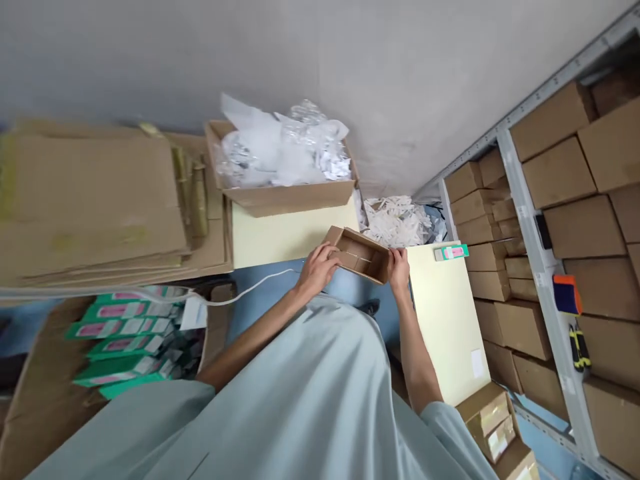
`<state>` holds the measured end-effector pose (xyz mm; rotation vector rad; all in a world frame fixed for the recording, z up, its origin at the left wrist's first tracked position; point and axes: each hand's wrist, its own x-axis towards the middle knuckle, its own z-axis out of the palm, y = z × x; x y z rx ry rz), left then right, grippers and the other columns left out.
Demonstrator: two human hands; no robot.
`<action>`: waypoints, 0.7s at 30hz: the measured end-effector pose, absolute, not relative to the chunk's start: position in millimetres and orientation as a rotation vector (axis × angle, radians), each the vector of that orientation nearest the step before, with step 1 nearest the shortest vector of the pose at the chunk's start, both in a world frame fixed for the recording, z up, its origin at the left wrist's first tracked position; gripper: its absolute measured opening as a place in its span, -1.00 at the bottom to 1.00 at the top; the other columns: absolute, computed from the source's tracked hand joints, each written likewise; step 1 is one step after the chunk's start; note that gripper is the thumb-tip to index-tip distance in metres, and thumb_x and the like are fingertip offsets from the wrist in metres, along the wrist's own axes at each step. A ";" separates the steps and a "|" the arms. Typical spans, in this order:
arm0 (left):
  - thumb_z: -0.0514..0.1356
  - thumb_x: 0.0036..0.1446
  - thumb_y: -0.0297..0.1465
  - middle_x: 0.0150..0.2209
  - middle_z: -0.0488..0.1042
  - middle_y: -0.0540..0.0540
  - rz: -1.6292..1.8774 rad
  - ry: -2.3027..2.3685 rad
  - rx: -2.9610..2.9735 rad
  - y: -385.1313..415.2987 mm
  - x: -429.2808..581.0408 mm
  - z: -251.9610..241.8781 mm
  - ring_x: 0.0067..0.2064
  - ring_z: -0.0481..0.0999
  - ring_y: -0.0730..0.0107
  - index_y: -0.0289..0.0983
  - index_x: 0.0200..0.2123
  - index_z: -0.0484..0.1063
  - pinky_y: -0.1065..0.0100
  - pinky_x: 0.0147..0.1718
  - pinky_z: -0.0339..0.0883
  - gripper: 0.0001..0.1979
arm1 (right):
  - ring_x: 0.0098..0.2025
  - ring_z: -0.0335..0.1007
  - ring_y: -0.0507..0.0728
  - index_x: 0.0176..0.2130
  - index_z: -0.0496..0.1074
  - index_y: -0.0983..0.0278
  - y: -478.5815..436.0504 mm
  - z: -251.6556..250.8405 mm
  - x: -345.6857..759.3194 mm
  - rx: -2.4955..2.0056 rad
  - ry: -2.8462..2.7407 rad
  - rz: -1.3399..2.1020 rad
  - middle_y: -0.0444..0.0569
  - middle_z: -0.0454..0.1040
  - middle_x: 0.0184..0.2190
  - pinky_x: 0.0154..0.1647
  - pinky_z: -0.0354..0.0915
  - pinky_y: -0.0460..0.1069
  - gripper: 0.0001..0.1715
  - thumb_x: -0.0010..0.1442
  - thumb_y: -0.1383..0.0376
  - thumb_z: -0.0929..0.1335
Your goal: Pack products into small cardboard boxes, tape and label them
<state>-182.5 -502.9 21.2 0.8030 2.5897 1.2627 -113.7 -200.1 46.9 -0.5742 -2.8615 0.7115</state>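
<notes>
I hold a small open brown cardboard box [361, 253] in front of me with both hands, over the gap between two pale yellow tables. My left hand [317, 268] grips its left end, fingers curled over the rim. Closed on the right end is my right hand [399, 268]. The box's flaps are folded inward and its inside looks bare. A green and pink packet [451, 252] lies on the right table [445, 320], just right of my right hand.
A large carton of clear plastic wrappers [280, 163] sits on the far table. Flattened cardboard sheets [95, 200] are stacked at left, above a carton of green packets [125, 347]. White paper scraps [397, 220] lie by the wall. Shelves of brown boxes [560, 220] fill the right.
</notes>
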 end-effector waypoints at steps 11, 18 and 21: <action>0.27 0.41 -0.42 0.23 0.59 -0.25 1.289 2.922 0.045 -613.9 -175.0 8.3 0.45 0.43 -0.20 -0.12 -0.21 0.71 -0.17 0.49 0.41 -0.81 | 0.16 0.63 0.23 0.41 0.61 0.11 -344.6 63.5 -284.3 0.115 -3.367 0.483 0.12 0.52 0.39 0.13 0.51 0.01 -0.46 0.75 0.19 0.19; 0.26 0.39 -0.42 0.19 0.59 -0.24 1.177 2.941 -0.105 -636.9 -198.0 -1.0 0.43 0.43 -0.17 -0.11 -0.23 0.70 -0.14 0.50 0.40 -0.81 | 0.16 0.66 0.23 0.40 0.62 0.13 -385.7 59.4 -337.9 0.367 -3.443 0.407 0.10 0.57 0.40 0.17 0.51 0.01 -0.48 0.74 0.27 0.21; 0.26 0.38 -0.41 0.17 0.61 -0.26 1.152 2.909 -0.082 -641.9 -212.8 -7.4 0.41 0.46 -0.18 -0.12 -0.25 0.71 -0.13 0.47 0.44 -0.80 | 0.11 0.69 0.22 0.34 0.64 0.16 -385.9 58.2 -345.2 0.411 -3.438 0.455 0.10 0.61 0.36 0.18 0.52 0.02 -0.54 0.73 0.27 0.24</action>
